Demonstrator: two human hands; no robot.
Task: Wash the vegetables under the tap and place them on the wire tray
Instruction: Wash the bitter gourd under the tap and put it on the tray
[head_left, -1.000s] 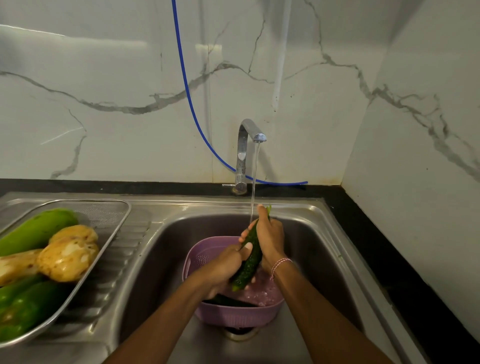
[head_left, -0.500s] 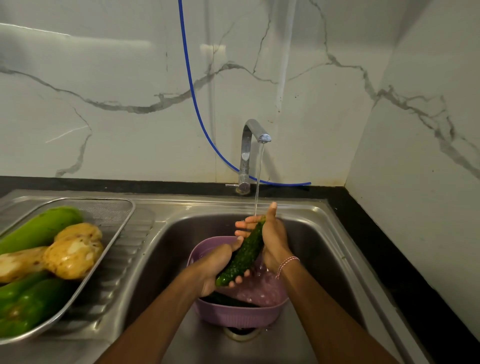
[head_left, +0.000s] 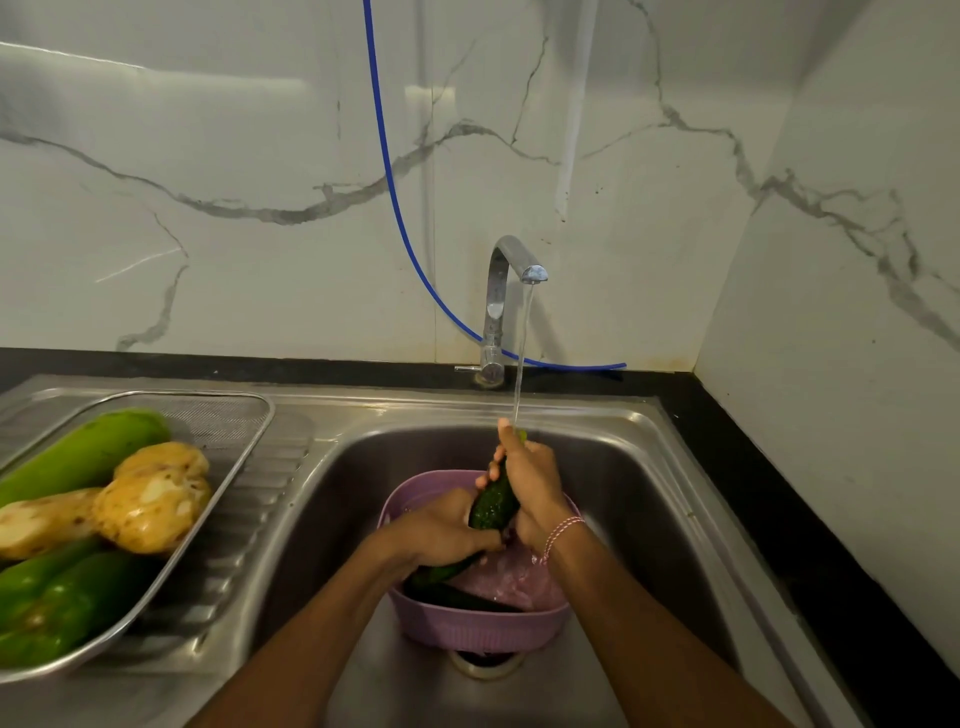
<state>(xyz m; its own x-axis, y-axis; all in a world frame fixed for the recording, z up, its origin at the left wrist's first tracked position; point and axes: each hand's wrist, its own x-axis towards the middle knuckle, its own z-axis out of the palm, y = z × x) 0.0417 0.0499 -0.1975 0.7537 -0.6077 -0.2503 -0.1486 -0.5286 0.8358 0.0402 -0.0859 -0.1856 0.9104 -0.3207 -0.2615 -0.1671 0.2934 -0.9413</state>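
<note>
Your left hand (head_left: 441, 530) comes in from below, and its fingers are curled round the lower half of the dark green cucumber (head_left: 493, 503). Your right hand (head_left: 532, 475) wraps the upper half, with the thumb pointing up toward the water, so both hands hold it. The cucumber is tilted, with its top end higher and to the right, just under the thin stream (head_left: 521, 358) that falls from the tap (head_left: 506, 260). It is above the purple basket (head_left: 467, 626), which stands in the sink (head_left: 660, 499) over the drain. Inside the basin there is open room on both sides of the basket, more on the right, and the back wall is near your right hand. The wire tray (head_left: 249, 447) lies on the ribbed draining board at the left, well apart from your hands, and the black bench (head_left: 779, 493) borders the sink at the back and the right. The tray holds a long green vegetable (head_left: 88, 452), yellow potatoes (head_left: 150, 509) and green peppers (head_left: 57, 603), and only its far right corner shows bare mesh. The picture edge cuts off the left part of the tray. Your left hand hides the middle of the cucumber, and your right hand covers its top except for a pale tip. Another dark vegetable (head_left: 457, 597) lies in the basket, partly behind your left forearm, and you cannot tell what it is.
</note>
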